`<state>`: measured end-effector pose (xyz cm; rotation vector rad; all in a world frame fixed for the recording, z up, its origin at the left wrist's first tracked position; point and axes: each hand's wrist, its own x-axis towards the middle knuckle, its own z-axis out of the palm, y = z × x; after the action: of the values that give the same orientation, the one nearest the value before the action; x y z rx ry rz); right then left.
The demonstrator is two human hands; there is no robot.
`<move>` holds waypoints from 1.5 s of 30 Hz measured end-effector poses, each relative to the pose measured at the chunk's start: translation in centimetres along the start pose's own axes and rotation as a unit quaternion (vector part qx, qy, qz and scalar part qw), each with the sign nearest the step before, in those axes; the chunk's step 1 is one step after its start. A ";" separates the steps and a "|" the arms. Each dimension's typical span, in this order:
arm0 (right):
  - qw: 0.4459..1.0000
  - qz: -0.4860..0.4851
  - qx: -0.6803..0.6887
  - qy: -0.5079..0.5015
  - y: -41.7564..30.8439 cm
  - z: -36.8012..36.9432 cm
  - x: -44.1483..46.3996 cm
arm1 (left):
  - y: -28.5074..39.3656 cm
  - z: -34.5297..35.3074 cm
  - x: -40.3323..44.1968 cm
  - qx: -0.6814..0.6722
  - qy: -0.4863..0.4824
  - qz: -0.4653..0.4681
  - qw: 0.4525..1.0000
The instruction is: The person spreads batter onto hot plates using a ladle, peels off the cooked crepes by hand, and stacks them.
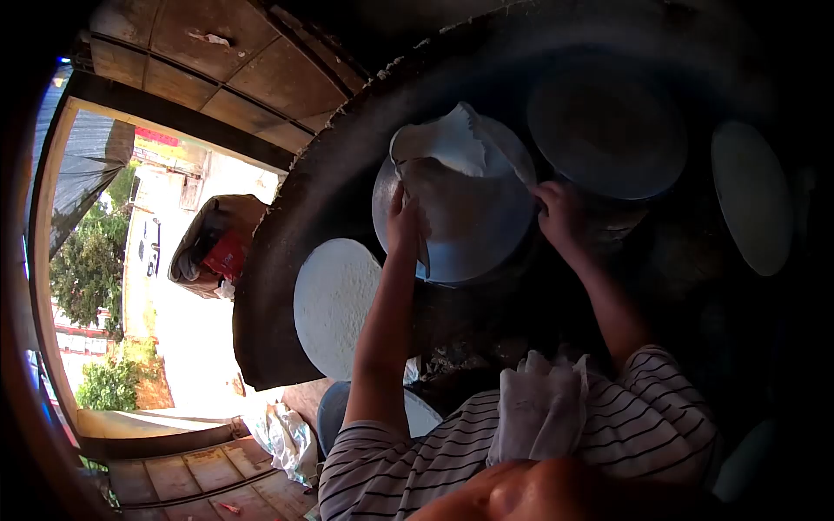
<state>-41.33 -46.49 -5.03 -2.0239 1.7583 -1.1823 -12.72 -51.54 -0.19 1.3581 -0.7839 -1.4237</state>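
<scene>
L fingers (397,203) at wht sheet (447,146), rnd pan (473,230) below

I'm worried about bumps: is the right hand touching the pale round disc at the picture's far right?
Apart. The head view shows a wide dark gap between the right hand and the pale round disc.

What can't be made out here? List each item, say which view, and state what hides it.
All in the head view:
Right hand: its exact grip is lost in shadow.
Left hand: what its fingers close on is hidden by the hand itself.
White disc: part of its right edge lies behind the left forearm.
Red item: too small to identify.
Round plate at upper right: surface detail lost in dimness.
</scene>
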 end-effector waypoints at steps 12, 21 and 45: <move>0.997 0.004 -0.004 -0.074 -3.4 0.7 0.6 | 0.2 -5.6 -4.8 -0.587 -0.162 -0.268 0.746; 0.998 -0.027 0.012 -0.056 1.3 0.9 3.8 | -0.8 -0.9 -11.2 -0.765 -0.248 -0.150 0.575; 0.885 -0.248 0.190 -0.345 0.8 7.4 14.4 | -1.2 13.7 -16.0 -0.805 -0.126 0.062 0.576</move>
<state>-37.45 -62.21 -4.22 -2.2867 0.6424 -0.6735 -27.99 -38.57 6.37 -0.3661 0.4170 -1.4044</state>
